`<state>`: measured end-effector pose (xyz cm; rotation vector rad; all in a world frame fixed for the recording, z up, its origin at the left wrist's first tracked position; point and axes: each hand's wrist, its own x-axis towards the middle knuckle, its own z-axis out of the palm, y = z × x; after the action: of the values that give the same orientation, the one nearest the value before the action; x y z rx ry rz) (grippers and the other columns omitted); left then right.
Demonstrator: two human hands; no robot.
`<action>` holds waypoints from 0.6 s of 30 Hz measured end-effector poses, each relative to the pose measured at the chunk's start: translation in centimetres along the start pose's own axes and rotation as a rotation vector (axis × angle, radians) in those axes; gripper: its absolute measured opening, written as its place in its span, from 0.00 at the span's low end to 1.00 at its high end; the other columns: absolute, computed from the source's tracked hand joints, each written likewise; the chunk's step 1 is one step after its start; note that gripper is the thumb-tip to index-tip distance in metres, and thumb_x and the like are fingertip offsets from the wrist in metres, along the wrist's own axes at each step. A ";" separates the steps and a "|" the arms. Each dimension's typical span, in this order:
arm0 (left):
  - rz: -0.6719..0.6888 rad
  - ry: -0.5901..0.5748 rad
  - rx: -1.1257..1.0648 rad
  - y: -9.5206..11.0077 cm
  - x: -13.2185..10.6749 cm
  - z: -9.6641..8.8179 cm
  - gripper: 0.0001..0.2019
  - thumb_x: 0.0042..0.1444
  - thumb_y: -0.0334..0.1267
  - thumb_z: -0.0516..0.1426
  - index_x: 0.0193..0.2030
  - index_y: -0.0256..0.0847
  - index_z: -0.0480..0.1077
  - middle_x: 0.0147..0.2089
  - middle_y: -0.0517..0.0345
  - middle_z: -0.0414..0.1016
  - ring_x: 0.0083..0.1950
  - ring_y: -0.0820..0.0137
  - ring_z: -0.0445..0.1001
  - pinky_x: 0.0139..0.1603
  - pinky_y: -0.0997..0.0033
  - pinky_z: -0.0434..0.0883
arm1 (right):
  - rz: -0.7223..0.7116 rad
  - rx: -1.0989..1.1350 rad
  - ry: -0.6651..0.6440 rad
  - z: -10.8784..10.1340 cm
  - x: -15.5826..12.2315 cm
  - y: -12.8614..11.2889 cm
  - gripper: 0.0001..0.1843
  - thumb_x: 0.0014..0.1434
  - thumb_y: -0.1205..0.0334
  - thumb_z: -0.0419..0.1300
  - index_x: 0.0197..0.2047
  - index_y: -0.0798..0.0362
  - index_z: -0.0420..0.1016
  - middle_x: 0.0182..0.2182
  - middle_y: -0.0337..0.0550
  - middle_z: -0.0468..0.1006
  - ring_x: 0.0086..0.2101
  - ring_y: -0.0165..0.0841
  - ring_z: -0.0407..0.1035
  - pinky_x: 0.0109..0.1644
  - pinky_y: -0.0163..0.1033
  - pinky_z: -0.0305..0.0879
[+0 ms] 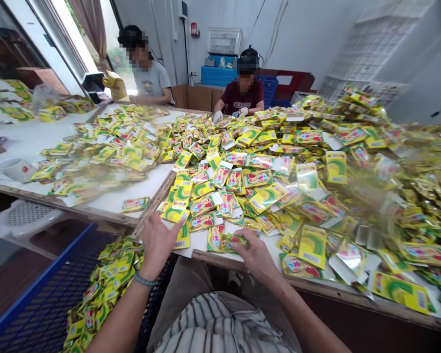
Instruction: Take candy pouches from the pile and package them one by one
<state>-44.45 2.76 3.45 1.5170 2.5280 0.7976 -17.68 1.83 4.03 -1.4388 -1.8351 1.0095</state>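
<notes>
My left hand [157, 241] rests spread on packets [182, 235] at the table edge [213, 257]. My right hand [255, 255] pinches a sachet bundle [226, 241] nearby. They look light and slippery; I'd grip their flat faces.

packets [266, 196] yellow-green-red | crate [40, 299] blue | shirt [220, 328] striped grey-white

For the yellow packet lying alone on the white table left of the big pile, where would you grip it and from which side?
The lone packet lies flat, clear of the pile, close to the table edge. I would probably pinch its near long edge, coming from the person's side with the left hand, the closer hand. Being flat, it likely needs sliding toward the edge to get a finger under.
</notes>
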 end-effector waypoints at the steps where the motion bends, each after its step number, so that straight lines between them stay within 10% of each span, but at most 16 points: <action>1: -0.019 -0.003 0.011 -0.4 0.9 0.2 0.36 0.49 0.60 0.57 0.55 0.31 0.62 0.51 0.29 0.70 0.54 0.42 0.69 0.48 0.50 0.67 | -0.035 -0.017 0.002 0.4 0.1 -0.1 0.11 0.59 0.55 0.56 0.41 0.52 0.73 0.35 0.42 0.77 0.32 0.34 0.67 0.35 0.37 0.60; 6: -0.179 -0.174 -0.179 0.1 3.6 2.4 0.41 0.47 0.59 0.60 0.60 0.31 0.57 0.53 0.27 0.71 0.54 0.39 0.70 0.49 0.46 0.67 | -0.082 -0.058 -0.037 1.8 0.8 -1.1 0.08 0.60 0.58 0.56 0.39 0.51 0.72 0.35 0.42 0.78 0.34 0.35 0.69 0.36 0.36 0.60; 13: -0.097 -0.146 -0.260 2.2 4.5 4.7 0.51 0.38 0.51 0.68 0.66 0.35 0.49 0.64 0.28 0.53 0.64 0.41 0.58 0.55 0.48 0.65 | -0.060 -0.108 -0.082 2.3 0.9 -1.5 0.08 0.59 0.59 0.56 0.41 0.52 0.72 0.36 0.41 0.78 0.32 0.34 0.68 0.35 0.36 0.60; 18: -0.056 -0.043 -0.456 0.5 6.5 4.5 0.45 0.38 0.39 0.68 0.64 0.38 0.54 0.57 0.39 0.63 0.61 0.47 0.61 0.54 0.51 0.67 | -0.033 -0.073 0.009 1.7 1.0 -0.9 0.10 0.60 0.56 0.55 0.41 0.51 0.73 0.35 0.42 0.78 0.34 0.36 0.69 0.37 0.37 0.62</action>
<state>-45.82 10.13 1.01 1.2880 2.1453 1.2126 -19.80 2.34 3.85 -1.4478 -1.9014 0.9273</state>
